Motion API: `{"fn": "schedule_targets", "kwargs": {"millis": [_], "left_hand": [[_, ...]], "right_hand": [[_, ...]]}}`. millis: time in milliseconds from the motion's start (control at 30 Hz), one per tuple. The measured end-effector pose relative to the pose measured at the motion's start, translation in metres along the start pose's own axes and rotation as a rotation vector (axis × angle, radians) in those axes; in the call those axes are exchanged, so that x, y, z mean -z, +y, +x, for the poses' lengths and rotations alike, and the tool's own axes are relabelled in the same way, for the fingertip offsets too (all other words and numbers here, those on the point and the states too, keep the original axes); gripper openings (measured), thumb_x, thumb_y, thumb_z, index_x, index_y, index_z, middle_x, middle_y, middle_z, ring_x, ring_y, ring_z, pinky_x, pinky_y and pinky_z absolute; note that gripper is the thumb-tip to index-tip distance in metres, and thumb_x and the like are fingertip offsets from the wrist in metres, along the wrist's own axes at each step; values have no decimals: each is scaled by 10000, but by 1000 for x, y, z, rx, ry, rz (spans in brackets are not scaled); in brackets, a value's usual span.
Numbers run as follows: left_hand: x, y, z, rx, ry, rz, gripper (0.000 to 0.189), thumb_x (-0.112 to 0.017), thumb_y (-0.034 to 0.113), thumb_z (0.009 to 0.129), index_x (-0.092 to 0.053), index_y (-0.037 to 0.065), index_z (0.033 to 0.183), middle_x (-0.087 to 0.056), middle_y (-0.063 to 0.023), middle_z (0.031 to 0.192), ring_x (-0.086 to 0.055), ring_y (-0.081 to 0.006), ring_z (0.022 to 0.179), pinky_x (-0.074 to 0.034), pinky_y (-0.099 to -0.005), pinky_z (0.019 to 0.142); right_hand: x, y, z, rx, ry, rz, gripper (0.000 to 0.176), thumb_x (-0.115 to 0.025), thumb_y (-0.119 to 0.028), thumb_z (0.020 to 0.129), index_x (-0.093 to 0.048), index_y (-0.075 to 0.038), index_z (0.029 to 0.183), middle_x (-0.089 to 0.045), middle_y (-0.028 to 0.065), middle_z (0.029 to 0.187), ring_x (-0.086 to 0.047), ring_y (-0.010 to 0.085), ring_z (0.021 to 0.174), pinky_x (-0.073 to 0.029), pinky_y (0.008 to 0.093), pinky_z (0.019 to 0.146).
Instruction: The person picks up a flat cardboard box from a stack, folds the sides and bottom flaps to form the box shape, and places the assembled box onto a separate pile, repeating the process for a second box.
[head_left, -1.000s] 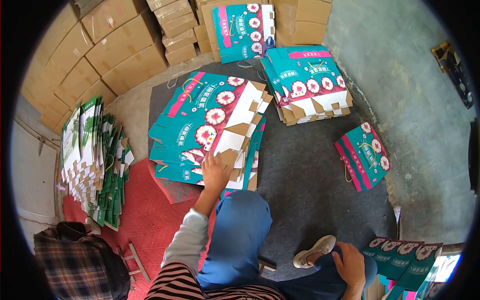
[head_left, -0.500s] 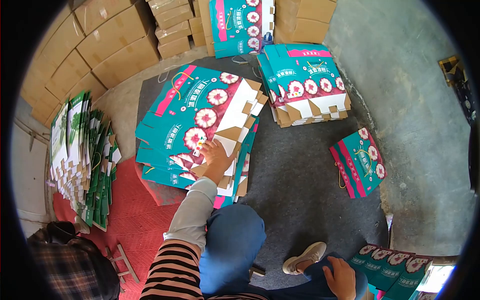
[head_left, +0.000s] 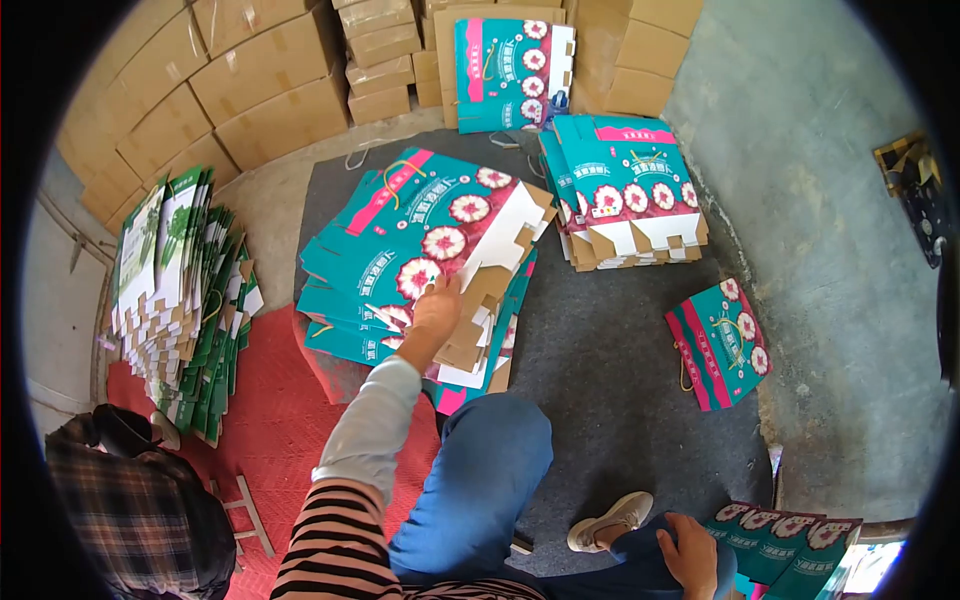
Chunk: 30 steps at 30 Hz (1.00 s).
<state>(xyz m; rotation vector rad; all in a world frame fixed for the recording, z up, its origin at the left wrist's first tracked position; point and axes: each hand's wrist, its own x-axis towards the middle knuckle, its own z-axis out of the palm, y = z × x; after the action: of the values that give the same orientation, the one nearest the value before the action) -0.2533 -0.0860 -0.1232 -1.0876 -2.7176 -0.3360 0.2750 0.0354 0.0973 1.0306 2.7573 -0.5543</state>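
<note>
Teal and pink printed cartons, laid flat in a fanned pile (head_left: 390,235), lie on the dark mat, the top one with a yellow cord handle. My left hand (head_left: 437,305) touches the top carton near its white and brown flaps, its fingers bent; whether they grip anything is hidden. On my knee at the lower right rests my right hand (head_left: 690,555), fingers apart and holding nothing. A second pile of the same cartons (head_left: 630,190) sits at the back right. One carton (head_left: 722,343) lies alone beside the wall.
Brown boxes (head_left: 275,105) are stacked along the back, with a printed carton (head_left: 505,75) leaning there. Green and white cartons (head_left: 185,300) stand bundled at the left. Dark plaid cloth (head_left: 130,510) is at the lower left, more teal cartons (head_left: 785,540) at the lower right.
The whole view has shifted, with most things now slightly further right. My left hand remains at the top carton, its fingers more bent. My right hand stays on my knee.
</note>
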Motion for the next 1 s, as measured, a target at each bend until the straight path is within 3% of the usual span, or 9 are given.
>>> {"fn": "schedule_targets", "kwargs": {"millis": [67,133,300,400,467,600,733,833,1000], "left_hand": [[10,-7,1,-181,219,-65,402,-555,205,848,-520,46,1216,-585,-143,1040,-616,-334,883,-539,-407,745],[123,28,5,-174,255,-250,314,-534,157,879,-557,28,1165,-610,-172,951,-609,-329,863,-519,-394,751],[229,71,13,-239,561,-398,235,-526,132,911,-570,-20,1084,-611,-201,870,-595,-384,787,-490,-457,710],[281,106,-4,-231,526,-556,223,-505,157,938,-563,-49,1000,-603,-229,850,-586,-409,752,-476,-468,678],[304,136,-22,-233,494,-654,230,-493,162,948,-551,-61,948,-592,-251,826,-582,-419,740,-468,-466,652],[301,185,-57,-222,429,-783,249,-487,161,949,-540,-75,889,-577,-269,763,-574,-434,696,-460,-463,610],[263,226,-116,-274,360,-685,268,-526,198,915,-575,-66,936,-592,-240,712,-592,-400,627,-480,-449,573],[241,243,-165,-324,113,-941,271,-508,166,917,-588,-63,1037,-607,-238,917,-602,-396,831,-484,-433,743],[199,259,-216,-157,-42,-1180,257,-465,172,956,-572,-42,1051,-609,-244,906,-596,-402,827,-467,-410,713]], "right_hand": [[-2,0,-1,-21,7,-14,287,-642,-219,809,-606,-47,1035,-633,140,907,-614,341,851,-476,424,724],[-7,7,-7,-17,19,-45,281,-646,-222,807,-611,-44,1022,-637,139,898,-620,335,838,-480,420,719],[-3,3,-4,56,84,43,275,-634,-217,816,-607,-58,1038,-633,148,920,-620,338,843,-493,420,703],[10,-10,4,109,161,289,332,-632,-272,855,-611,-44,1095,-649,149,928,-650,293,817,-515,373,699],[17,-17,18,121,151,620,464,-584,-356,913,-543,-20,1230,-637,155,1058,-645,255,910,-512,349,770],[19,-28,56,-40,58,1502,774,-439,-587,920,-274,-22,1424,-468,206,1315,-555,293,1112,-469,395,899],[21,-25,56,-153,107,1586,815,-442,-649,883,-279,-62,1425,-463,220,1317,-544,296,1126,-473,407,895],[10,-7,47,-252,126,1625,755,-461,-639,879,-343,-100,1393,-501,186,1294,-540,282,1132,-473,413,888],[-6,24,48,-240,114,1571,679,-456,-596,900,-394,-109,1369,-550,131,1252,-564,238,1099,-475,398,879]]}}
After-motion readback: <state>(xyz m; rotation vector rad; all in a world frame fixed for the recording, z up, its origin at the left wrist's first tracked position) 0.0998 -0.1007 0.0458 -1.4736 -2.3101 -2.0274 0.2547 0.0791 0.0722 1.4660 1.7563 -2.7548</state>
